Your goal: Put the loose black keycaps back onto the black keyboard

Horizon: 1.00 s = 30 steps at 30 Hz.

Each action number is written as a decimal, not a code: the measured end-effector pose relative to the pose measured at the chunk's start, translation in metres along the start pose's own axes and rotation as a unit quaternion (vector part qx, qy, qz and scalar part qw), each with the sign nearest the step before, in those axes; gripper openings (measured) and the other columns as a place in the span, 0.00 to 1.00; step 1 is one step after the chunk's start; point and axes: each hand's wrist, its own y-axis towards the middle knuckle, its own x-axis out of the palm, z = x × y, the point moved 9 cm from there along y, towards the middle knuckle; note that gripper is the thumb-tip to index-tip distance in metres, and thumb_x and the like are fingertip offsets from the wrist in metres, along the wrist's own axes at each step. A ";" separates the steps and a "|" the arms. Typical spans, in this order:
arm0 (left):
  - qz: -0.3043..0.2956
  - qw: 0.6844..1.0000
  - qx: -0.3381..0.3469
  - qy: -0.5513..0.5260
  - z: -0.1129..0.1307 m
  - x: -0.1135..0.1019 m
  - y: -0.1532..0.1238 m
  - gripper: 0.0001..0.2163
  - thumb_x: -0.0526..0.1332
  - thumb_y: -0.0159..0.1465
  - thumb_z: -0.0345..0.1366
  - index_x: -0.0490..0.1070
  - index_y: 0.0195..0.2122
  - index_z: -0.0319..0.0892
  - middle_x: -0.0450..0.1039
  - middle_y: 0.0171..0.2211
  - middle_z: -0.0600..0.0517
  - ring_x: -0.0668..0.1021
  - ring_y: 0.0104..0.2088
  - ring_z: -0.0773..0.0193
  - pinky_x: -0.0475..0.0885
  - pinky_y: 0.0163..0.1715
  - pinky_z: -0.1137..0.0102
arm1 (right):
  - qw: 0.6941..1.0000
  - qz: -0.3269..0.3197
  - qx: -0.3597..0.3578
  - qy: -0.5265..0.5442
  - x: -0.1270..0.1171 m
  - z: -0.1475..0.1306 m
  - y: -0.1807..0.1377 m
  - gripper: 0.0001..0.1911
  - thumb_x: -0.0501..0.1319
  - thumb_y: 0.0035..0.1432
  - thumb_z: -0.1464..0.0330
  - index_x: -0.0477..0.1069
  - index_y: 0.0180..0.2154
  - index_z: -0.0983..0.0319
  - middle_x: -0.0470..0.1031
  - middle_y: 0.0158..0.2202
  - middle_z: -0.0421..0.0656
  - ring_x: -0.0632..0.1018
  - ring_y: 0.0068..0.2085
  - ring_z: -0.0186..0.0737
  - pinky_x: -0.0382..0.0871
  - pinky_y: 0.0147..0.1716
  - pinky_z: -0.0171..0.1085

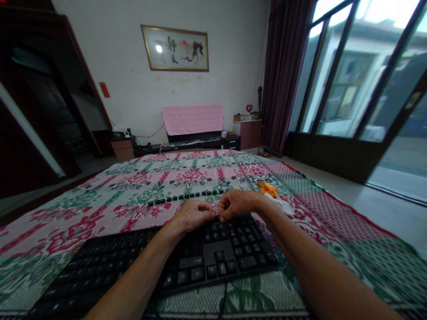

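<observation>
A black keyboard lies on a patterned cloth in front of me. My left hand is closed in a pinch over its far edge, above the upper rows. Close beside it, my right hand is closed too, fingertips curled down at the same far edge. The fingertips of both hands nearly meet; whatever is between them is hidden or too small to name. Just beyond the hands, a row of small black keycaps runs across the cloth, its right end partly behind my right hand.
Right of my right hand lie an orange cloth and a crumpled white cloth or tissue. The red, green and white cloth covers the surface. Farther back stand a low cabinet and a pink-covered panel. Glass doors are at right.
</observation>
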 end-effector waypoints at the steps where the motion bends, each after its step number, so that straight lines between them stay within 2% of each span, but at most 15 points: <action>1: -0.003 1.000 0.009 -0.001 0.001 0.002 0.001 0.11 0.57 0.47 0.39 0.72 0.28 0.40 0.69 0.22 0.56 0.67 0.22 0.72 0.58 0.21 0.78 | 1.000 -0.001 0.000 -0.003 0.000 0.000 0.000 0.12 0.59 0.38 0.64 0.71 0.28 0.63 0.64 0.20 0.35 0.61 0.22 0.26 0.53 0.19 0.27; 8: -0.021 0.999 0.025 -0.015 0.009 0.002 -0.004 0.12 0.56 0.48 0.37 0.73 0.32 0.42 0.72 0.27 0.56 0.70 0.26 0.70 0.61 0.26 0.77 | 1.000 -0.008 -0.011 0.007 -0.002 0.001 -0.004 0.12 0.55 0.42 0.63 0.71 0.28 0.63 0.62 0.19 0.35 0.59 0.22 0.26 0.52 0.20 0.28; 15: -0.030 0.995 0.055 -0.081 0.023 -0.001 -0.009 0.12 0.57 0.48 0.34 0.71 0.34 0.41 0.73 0.32 0.53 0.72 0.31 0.68 0.63 0.33 0.75 | 0.998 0.006 -0.014 0.063 -0.008 0.005 -0.005 0.13 0.55 0.43 0.63 0.71 0.30 0.62 0.65 0.24 0.36 0.62 0.24 0.27 0.56 0.24 0.28; 20: -0.018 0.995 0.049 -0.088 0.018 -0.003 -0.006 0.12 0.56 0.48 0.34 0.71 0.34 0.40 0.73 0.30 0.52 0.71 0.28 0.69 0.64 0.29 0.74 | 0.998 0.018 -0.025 0.058 -0.008 0.001 -0.003 0.13 0.55 0.43 0.65 0.71 0.31 0.63 0.64 0.22 0.36 0.61 0.23 0.26 0.54 0.22 0.27; 25: 0.031 0.995 0.034 -0.089 0.015 -0.011 -0.006 0.11 0.59 0.46 0.36 0.72 0.30 0.38 0.71 0.24 0.53 0.70 0.24 0.71 0.62 0.26 0.76 | 0.998 0.026 -0.031 0.047 -0.008 -0.001 -0.001 0.12 0.54 0.43 0.64 0.71 0.29 0.63 0.62 0.20 0.35 0.58 0.21 0.25 0.51 0.19 0.27; 30: 0.051 0.990 0.014 -0.131 0.012 -0.014 -0.006 0.12 0.59 0.45 0.39 0.72 0.27 0.36 0.70 0.21 0.54 0.67 0.20 0.73 0.60 0.22 0.76 | 0.993 0.034 -0.050 0.099 -0.010 -0.009 -0.004 0.13 0.54 0.45 0.64 0.71 0.30 0.64 0.65 0.23 0.37 0.62 0.23 0.27 0.54 0.22 0.28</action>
